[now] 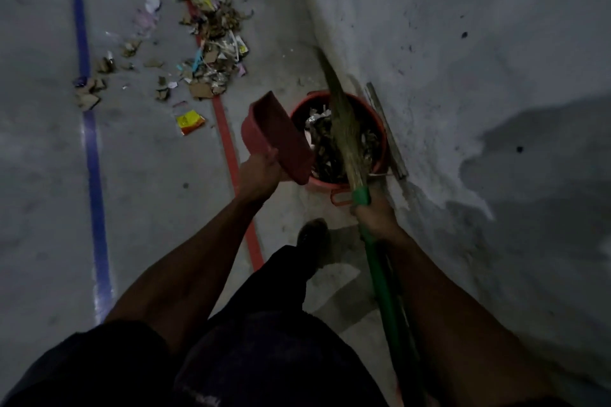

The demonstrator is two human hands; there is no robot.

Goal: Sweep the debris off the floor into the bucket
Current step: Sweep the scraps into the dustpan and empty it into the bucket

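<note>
While I stand at the wall, my left hand point(259, 172) grips a tilted red dustpan point(277, 137) over the red bucket point(380, 139) at frame centre | my right hand point(373, 213) clasps the green-handled broom point(344, 129), bristles across the bucket | debris point(211, 43) lies upper left on the floor point(148, 175).

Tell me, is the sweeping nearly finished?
Not yet. The bucket already holds rubbish. The left hand tips the dustpan at its rim, and the right hand holds the broom. A debris pile and a yellow wrapper wait on the floor.
</note>
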